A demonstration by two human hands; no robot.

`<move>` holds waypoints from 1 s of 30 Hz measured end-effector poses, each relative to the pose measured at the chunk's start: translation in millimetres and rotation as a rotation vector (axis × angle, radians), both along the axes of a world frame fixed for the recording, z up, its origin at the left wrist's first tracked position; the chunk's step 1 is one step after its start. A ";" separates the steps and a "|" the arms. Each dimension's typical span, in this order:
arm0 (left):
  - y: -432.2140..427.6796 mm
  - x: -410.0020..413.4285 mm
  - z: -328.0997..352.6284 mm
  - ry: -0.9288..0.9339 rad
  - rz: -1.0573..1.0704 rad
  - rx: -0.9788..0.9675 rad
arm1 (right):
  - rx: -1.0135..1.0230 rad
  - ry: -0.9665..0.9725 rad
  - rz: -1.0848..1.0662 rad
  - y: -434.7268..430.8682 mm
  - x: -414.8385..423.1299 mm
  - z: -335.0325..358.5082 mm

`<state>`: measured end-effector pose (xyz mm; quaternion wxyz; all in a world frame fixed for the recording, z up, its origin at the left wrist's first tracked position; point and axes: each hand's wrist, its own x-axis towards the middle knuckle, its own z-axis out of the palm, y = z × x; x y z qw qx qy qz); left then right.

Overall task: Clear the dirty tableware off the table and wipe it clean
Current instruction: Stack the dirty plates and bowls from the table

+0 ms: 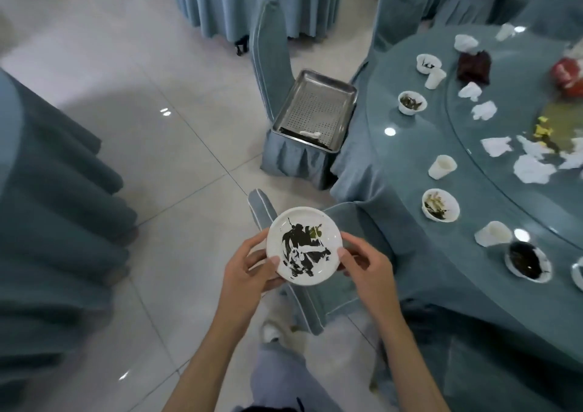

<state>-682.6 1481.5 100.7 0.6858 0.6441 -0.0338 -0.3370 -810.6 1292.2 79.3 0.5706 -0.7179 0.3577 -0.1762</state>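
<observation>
I hold a small white plate point(328, 231) smeared with dark food scraps over a chair back. My left hand point(249, 266) grips its left rim with the thumb on top. My right hand point(367, 266) grips the right rim the same way. A perforated steel tray point(315, 108) lies on a covered chair seat ahead, with a white spoon and dark scraps at its near end. The round table point(410, 146) at the right carries several dirty white bowls point(440, 205) and cups point(441, 166), plus crumpled napkins point(533, 168) on its glass turntable.
A blue-covered chair point(315, 295) stands right under the plate. A second covered chair point(271, 64) carries the tray. Another draped table point(47, 190) fills the left side, and a third stands at the back. Pale tiled floor point(157, 127) lies between them.
</observation>
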 end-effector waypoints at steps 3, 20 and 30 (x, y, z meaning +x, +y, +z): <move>10.9 40.2 0.9 0.003 0.021 0.001 | 0.028 -0.004 0.010 8.8 44.3 -2.6; -32.9 336.2 -10.5 0.008 -0.087 0.060 | 0.037 0.007 -0.028 -27.4 318.5 -18.9; -125.9 461.2 -21.1 -0.033 -0.304 0.083 | 0.031 0.045 -0.273 -76.3 405.4 -21.8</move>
